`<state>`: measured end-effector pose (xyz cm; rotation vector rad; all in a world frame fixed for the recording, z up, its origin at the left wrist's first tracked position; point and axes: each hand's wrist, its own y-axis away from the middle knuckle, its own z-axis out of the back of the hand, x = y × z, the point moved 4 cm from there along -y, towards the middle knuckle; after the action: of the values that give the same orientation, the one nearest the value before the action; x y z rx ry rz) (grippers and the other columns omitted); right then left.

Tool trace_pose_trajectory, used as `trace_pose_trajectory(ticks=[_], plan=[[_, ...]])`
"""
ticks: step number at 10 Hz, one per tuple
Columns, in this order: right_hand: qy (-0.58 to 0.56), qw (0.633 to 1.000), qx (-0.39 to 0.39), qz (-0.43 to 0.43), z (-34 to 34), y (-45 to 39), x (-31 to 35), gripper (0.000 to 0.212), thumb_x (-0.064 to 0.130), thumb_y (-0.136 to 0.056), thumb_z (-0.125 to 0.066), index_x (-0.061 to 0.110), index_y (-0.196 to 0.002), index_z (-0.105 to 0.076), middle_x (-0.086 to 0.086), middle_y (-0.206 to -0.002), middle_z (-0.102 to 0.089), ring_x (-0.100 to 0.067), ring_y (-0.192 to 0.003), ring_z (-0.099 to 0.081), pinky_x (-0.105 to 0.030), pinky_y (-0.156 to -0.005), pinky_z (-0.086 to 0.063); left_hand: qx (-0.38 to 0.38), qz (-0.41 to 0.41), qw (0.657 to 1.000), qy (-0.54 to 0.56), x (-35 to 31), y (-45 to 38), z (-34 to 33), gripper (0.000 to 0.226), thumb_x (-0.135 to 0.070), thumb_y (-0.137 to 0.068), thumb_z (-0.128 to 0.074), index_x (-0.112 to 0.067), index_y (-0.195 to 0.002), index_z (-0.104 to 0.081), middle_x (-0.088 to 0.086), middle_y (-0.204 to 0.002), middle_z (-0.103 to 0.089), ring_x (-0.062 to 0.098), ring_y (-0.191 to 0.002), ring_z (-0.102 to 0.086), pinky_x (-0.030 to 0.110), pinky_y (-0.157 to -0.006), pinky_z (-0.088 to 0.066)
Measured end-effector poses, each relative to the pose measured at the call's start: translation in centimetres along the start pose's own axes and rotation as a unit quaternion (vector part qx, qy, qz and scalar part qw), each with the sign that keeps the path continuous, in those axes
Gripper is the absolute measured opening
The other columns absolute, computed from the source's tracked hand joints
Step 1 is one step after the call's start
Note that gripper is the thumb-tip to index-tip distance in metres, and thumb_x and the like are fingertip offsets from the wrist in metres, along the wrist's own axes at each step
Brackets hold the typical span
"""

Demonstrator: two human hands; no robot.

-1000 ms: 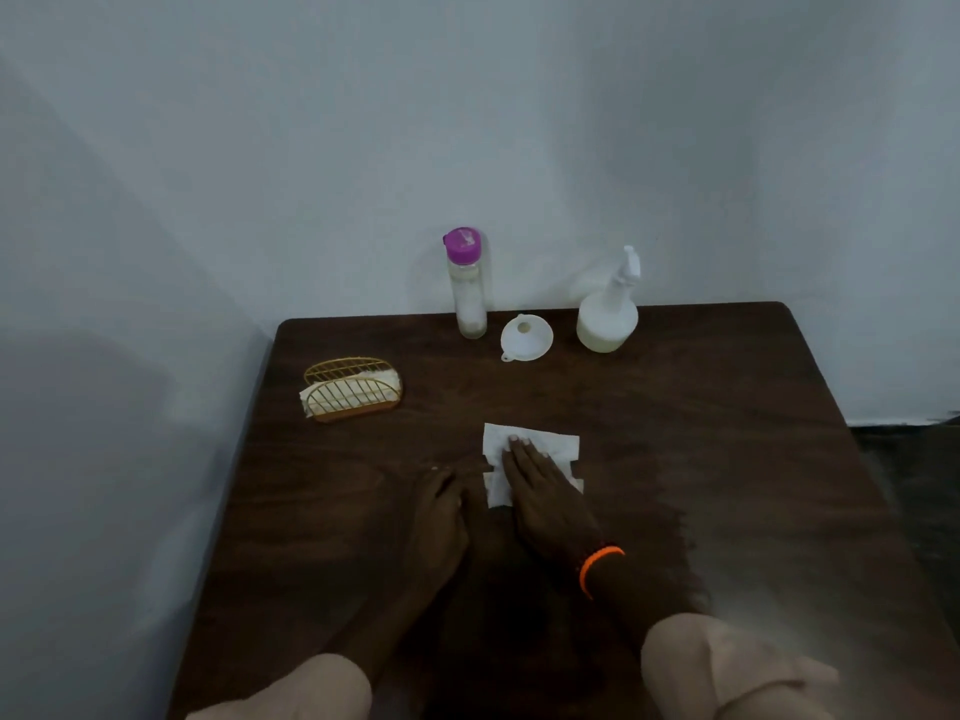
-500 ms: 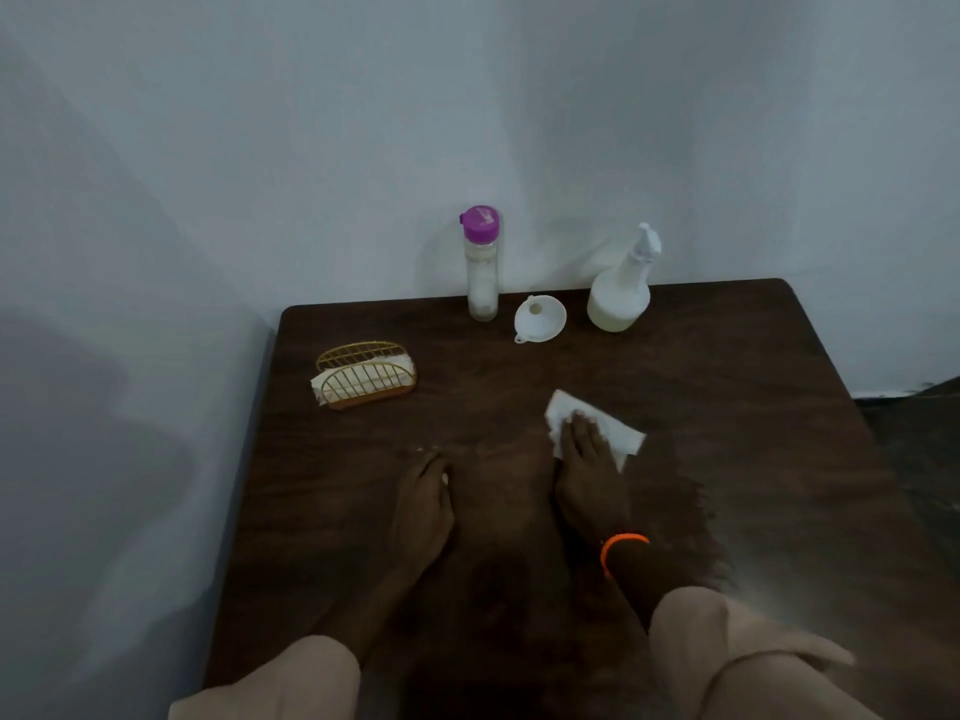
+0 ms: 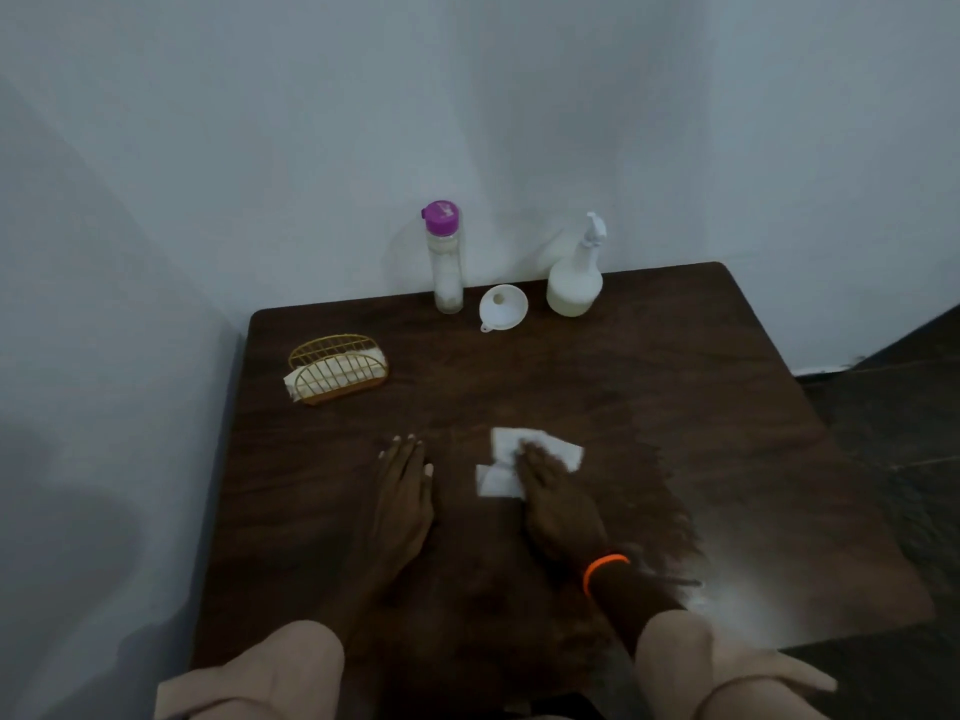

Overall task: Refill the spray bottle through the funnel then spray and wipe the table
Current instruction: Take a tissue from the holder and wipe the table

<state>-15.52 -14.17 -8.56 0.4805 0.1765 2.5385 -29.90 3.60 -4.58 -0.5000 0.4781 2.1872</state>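
My right hand (image 3: 553, 498), with an orange band at the wrist, presses flat on a crumpled white paper napkin (image 3: 530, 459) in the middle of the dark wooden table (image 3: 675, 407). My left hand (image 3: 402, 485) rests flat on the table to the left of the napkin, fingers straight. At the table's back edge stand a white spray bottle (image 3: 574, 280), a white funnel (image 3: 503, 306) lying mouth up, and a clear bottle with a purple cap (image 3: 447, 257).
A gold wire napkin holder (image 3: 337, 368) with white napkins sits at the back left of the table. Pale walls close in behind and to the left. A wet sheen shows on the table at the near right (image 3: 753, 589).
My right hand has slid the napkin back toward me and a little left after pushing it right and away. My left hand has stayed flat in place.
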Motion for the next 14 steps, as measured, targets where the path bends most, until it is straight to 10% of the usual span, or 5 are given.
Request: trace_pose_trajectory(ticks=[3,5,8,12,14], plan=[[0.027,0.981,0.016,-0.191,2.8,5.4,-3.5,0.083,0.030,-0.086,0.005,-0.008,-0.157,-0.013,-0.025,-0.165,-0.002,-0.039,-0.157,-0.011,-0.049,-0.127,-0.022,-0.009,-0.018,0.999,-0.025,-0.3,1.3,-0.3,0.050,-0.033,-0.109,-0.029,-0.011,-0.154,-0.036,0.005,-0.164,-0.029,0.014,-0.154,-0.016,0.029,-0.126,-0.002],[-0.015,0.998,0.041,-0.053,-3.1,1.0,6.0,0.058,0.020,-0.085,-0.053,-0.002,-0.138,-0.058,-0.025,-0.144,-0.057,-0.039,-0.133,-0.058,-0.052,-0.103,-0.054,-0.040,-0.014,0.999,-0.024,0.4,2.6,0.5,0.056,-0.034,-0.105,-0.027,-0.002,-0.147,-0.045,0.014,-0.157,-0.040,0.025,-0.151,-0.030,0.035,-0.125,-0.013],[0.046,0.975,0.041,0.211,-4.7,5.5,12.3,0.057,0.030,-0.100,-0.034,0.014,-0.155,-0.039,-0.010,-0.164,-0.033,-0.029,-0.152,-0.029,-0.046,-0.117,-0.030,-0.062,0.022,0.998,-0.025,1.7,3.6,-0.2,0.045,-0.019,-0.103,-0.042,0.001,-0.142,-0.050,0.019,-0.152,-0.046,0.035,-0.144,-0.039,0.039,-0.121,-0.023],[0.035,0.962,0.009,-0.270,-1.3,11.6,-7.3,0.061,0.022,-0.103,-0.034,0.009,-0.161,-0.019,-0.012,-0.170,-0.015,-0.026,-0.158,-0.014,-0.066,-0.109,-0.039,-0.058,-0.043,0.993,-0.099,-1.9,5.1,-3.3,0.065,-0.040,-0.100,-0.019,-0.004,-0.138,-0.058,0.012,-0.148,-0.054,0.028,-0.144,-0.043,0.042,-0.121,-0.028],[0.065,0.986,-0.003,-0.156,-5.2,10.4,0.7,0.063,0.016,-0.091,-0.029,-0.013,-0.144,-0.044,-0.038,-0.149,-0.043,-0.053,-0.143,-0.037,-0.061,-0.113,-0.041,-0.058,-0.018,0.994,-0.096,-2.6,6.5,-3.7,0.059,-0.035,-0.101,-0.025,-0.003,-0.134,-0.062,0.014,-0.144,-0.057,0.030,-0.140,-0.048,0.043,-0.118,-0.032]])
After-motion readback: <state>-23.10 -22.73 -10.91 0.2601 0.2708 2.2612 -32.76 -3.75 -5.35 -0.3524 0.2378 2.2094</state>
